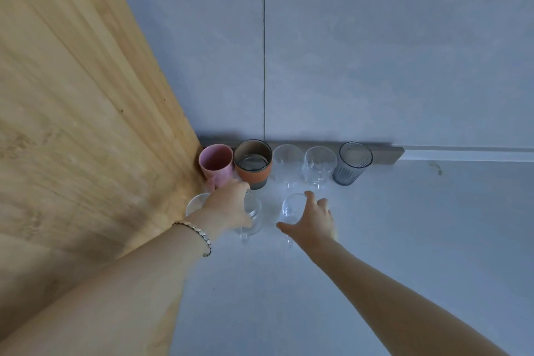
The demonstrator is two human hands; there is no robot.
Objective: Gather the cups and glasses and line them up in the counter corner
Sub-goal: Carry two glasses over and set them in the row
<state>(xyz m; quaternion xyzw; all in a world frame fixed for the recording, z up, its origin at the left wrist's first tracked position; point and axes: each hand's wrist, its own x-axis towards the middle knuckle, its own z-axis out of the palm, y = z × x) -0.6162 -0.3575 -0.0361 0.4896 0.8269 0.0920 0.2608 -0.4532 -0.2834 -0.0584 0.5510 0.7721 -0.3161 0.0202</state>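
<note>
Against the back wall a row stands in the corner: a pink mug [217, 164], an orange-banded cup [253, 163], two clear stemmed glasses [287, 163] [320, 166] and a grey ribbed tumbler [354, 162]. In front of that row my left hand [228, 205] grips the rim of a clear glass mug [253, 218]. Another clear glass [196, 203] peeks out left of that hand, mostly hidden. My right hand [313, 218] wraps around a clear stemmed glass [292, 208] resting on the counter.
A wooden panel [86, 124] forms the left wall of the corner. Grey tiles [375, 66] cover the back wall above a short wooden strip [387, 153]. The pale grey counter [404, 225] stretches out to the right and front.
</note>
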